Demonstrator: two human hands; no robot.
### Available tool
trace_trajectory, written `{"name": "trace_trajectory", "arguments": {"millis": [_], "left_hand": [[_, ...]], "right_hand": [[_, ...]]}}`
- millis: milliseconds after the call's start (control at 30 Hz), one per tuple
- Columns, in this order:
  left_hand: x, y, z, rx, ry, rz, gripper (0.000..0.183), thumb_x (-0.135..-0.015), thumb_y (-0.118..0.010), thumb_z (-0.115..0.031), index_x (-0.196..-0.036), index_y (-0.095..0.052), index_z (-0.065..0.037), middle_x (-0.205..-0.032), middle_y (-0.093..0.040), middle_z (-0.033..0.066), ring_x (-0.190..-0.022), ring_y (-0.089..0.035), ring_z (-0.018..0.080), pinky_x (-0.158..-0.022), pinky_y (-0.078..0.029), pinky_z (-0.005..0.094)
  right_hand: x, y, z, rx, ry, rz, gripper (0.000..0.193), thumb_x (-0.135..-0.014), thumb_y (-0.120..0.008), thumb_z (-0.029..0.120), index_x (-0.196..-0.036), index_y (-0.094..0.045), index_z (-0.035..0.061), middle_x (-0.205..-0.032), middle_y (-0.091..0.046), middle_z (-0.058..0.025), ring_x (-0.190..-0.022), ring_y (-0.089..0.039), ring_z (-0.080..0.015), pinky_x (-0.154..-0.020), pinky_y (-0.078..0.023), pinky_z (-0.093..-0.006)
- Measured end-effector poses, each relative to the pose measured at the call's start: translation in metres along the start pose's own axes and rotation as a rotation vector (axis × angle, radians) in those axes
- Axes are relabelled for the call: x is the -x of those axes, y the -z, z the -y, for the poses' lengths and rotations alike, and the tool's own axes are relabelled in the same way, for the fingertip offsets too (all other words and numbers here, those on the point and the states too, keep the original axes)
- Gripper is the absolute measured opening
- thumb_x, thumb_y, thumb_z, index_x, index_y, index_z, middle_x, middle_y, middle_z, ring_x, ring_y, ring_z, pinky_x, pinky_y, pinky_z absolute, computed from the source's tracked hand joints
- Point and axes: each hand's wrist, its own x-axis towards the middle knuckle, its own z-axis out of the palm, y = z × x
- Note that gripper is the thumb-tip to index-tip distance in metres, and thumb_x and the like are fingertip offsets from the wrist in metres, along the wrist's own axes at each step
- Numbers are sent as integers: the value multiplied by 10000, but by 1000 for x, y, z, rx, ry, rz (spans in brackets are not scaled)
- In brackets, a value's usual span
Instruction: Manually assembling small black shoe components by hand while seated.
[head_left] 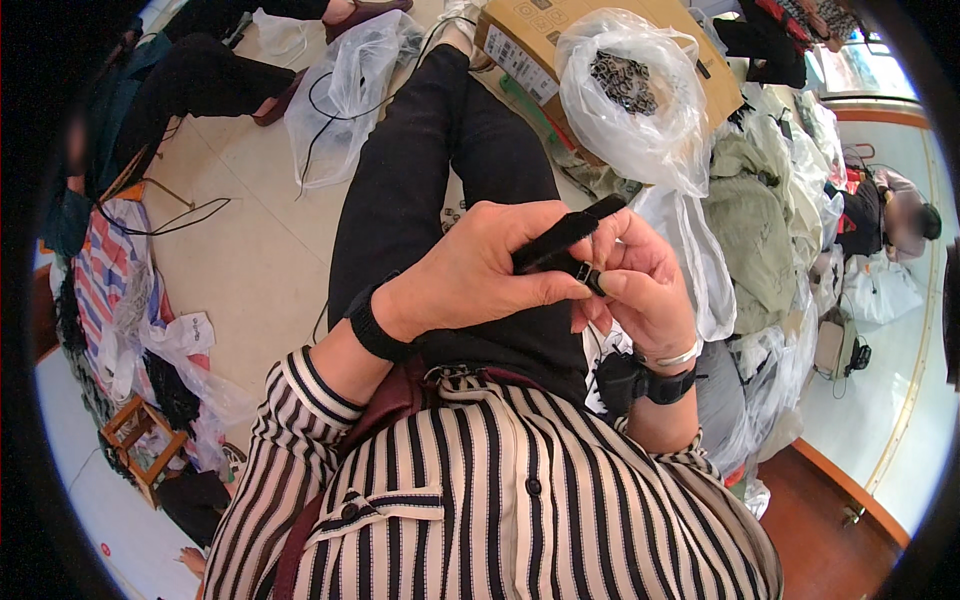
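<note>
- Head view: the left hand (480, 260) grasps a black strap (565, 238), its thumb laid along the lower side and its fingers folded behind, a hold that seems meant to steady the narrow, bendy strip.
- The right hand (645, 290) comes in from the other side, thumb and fingers closed in a fine pinch on a small dark buckle (587, 271) at the strap; so little a part probably leaves room only for fingertips. How far the strap passes through it is too small to tell.
- Both hands meet above the lap, over the black trousers (400, 190), likely because the work sits near the eyes and the forearms can rest close to the body.
- Beyond the right hand, an open clear bag (685, 150) stands on a cardboard box (515, 50), holding a heap of small dark pieces (622, 82). The box appears to serve as a raised stand, putting the heap within reach, and the wide mouth lets a hand in.
- Between the legs, a few small pieces (452, 214) show low down; what they rest on is unclear.
- Right of the bag, a grey-green cloth heap (755, 250) lies beside plastic wrapping, perhaps set aside there to leave the lap free.
</note>
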Motion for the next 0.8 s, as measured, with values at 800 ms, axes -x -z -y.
{"name": "trace_trajectory", "arguments": {"millis": [800], "left_hand": [[0, -12, 0, -51, -55, 54, 236, -764, -712, -85, -973, -623, -21, -835, -661, 77, -744, -646, 144, -678, -488, 244]], "right_hand": [[6, 20, -4, 67, -117, 194, 341, -849, -560, 130, -1150, -500, -19, -909, -537, -20, -759, -573, -96, -639, -530, -253]]}}
